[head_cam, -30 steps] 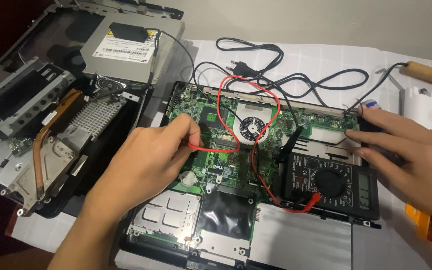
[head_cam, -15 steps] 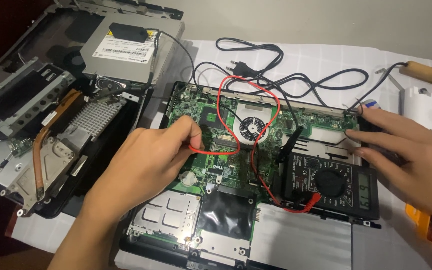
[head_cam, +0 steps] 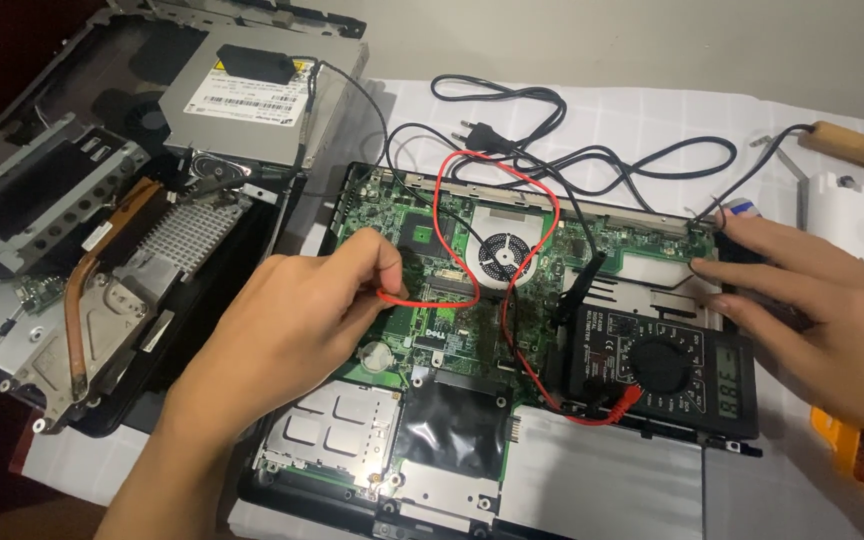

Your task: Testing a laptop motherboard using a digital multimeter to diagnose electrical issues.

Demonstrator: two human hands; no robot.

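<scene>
**A:** What have I got in my left hand (head_cam: 297,320) at the moment?

**B:** Your fingers are curled shut and pinching the red test lead (head_cam: 497,240) low over the green motherboard (head_cam: 432,250), a little left of the round cooling fan (head_cam: 504,255). The probe tip itself is hidden under your fingers, so I cannot tell which spot it touches.

**A:** I see the red wire loop up toward the far edge of the board, then run back down to the black multimeter (head_cam: 667,365) on the near right. And my right hand (head_cam: 817,315)?

**B:** It lies at the right end of the board, fingers stretched out and fairly flat, tips pointing left at the board's far right corner. I cannot tell whether it grips anything; a black wire passes right by the fingertips.

**A:** From here I make out the multimeter resting on the open laptop chassis (head_cam: 592,480), its display just left of my right palm.

**B:** To the left sit the removed heatsink with copper pipe (head_cam: 102,300) and a silver optical drive (head_cam: 252,100). A black power cord (head_cam: 512,120) lies on the far side, on the white cloth.
</scene>
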